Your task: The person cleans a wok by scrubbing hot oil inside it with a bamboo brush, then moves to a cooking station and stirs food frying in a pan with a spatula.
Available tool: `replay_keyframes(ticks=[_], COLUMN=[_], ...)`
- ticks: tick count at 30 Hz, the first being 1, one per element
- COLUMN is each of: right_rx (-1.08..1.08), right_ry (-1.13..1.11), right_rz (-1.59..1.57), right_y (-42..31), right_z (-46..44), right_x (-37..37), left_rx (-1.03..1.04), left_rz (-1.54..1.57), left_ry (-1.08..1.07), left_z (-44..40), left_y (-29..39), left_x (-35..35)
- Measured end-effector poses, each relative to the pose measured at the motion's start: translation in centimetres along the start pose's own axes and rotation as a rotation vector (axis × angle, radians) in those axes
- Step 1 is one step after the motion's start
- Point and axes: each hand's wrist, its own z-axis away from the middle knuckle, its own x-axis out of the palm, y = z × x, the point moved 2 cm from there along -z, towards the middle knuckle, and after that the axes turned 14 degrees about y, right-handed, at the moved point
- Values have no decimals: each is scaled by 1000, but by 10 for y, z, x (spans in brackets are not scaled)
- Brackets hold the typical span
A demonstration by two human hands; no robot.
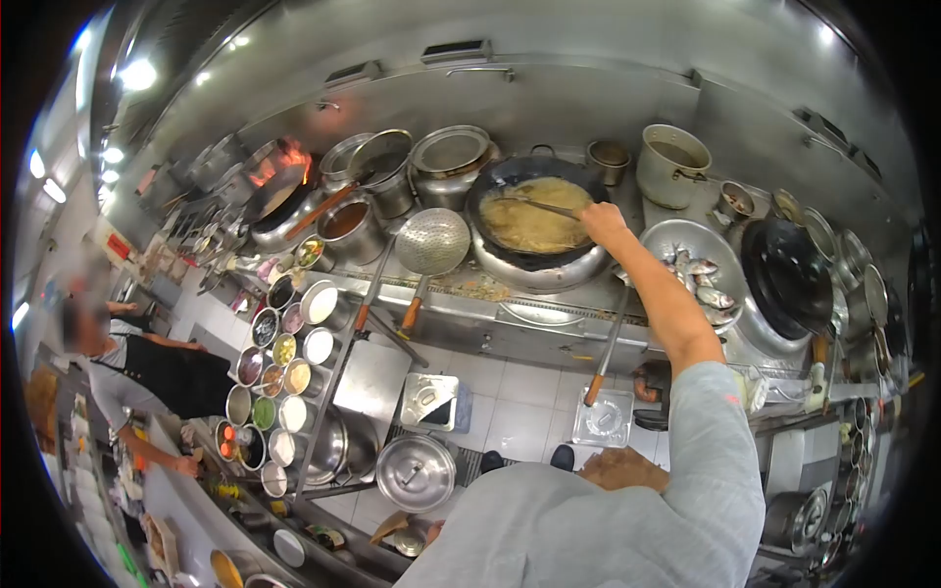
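Observation:
My right hand point(600, 223) is closed around the handle of a long dark utensil point(551, 207), whose far end reaches into bubbling yellowish oil point(529, 230) in a large black wok point(487, 176). Below my right forearm, a perforated metal bowl point(659, 235) holds several whole fish point(714, 297). Left of the wok lies a round perforated strainer point(432, 242) with a wooden handle. Of my left hand point(432, 532) only a small patch shows beside my torso; its fingers are hidden.
Flames point(294, 162) rise by another wok point(279, 201) at left. Tall pots point(674, 181) line the stove back. Several ingredient tins point(319, 302) stand left, near a co-worker in a dark apron point(186, 377). A lidded pot point(416, 474) sits low, and a black wok point(789, 274) is right.

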Motion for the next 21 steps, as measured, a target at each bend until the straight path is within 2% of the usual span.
replay_keyframes(ticks=[3, 5, 7, 9, 10, 12, 14, 16, 17, 19, 21], right_rx=[147, 213, 414, 558, 561, 597, 634, 635, 648, 570, 555], right_ry=[119, 104, 92, -26, -27, 26, -24, -84, -81, -29, -30], right_rz=[-45, -96, -343, -552, -551, -883, -871, -767, -762, -555, -507], right_y=[4, -5, -6, 9, 18, 27, 25, 16, 13, 9, 2], right_z=[35, 66, 97, 127, 145, 169, 179, 183, 185, 186, 182], right_x=[-25, -46, -67, -72, -69, -66, -76, -84, -77, -58, -72], left_rx=[23, -20, -131, -318, -331, -365, -396, -103, -16, 158, 81], left_rz=[51, 133, 200, 288, 300, 356, 408, 277, 207, 68, 92], left_ry=[-48, -88, -98, -63, -96, -93, -95, -124, -127, -115, -156], left_z=[-25, -39, -41, -35, -43, -50, -56, -60, -74, -93, -98], left_y=[10, 20, 52, 118, 119, 114, 103, 100, 66, 26, 33], left_x=[0, -4, -10, -27, -28, -23, -20, -22, -11, 5, 1])
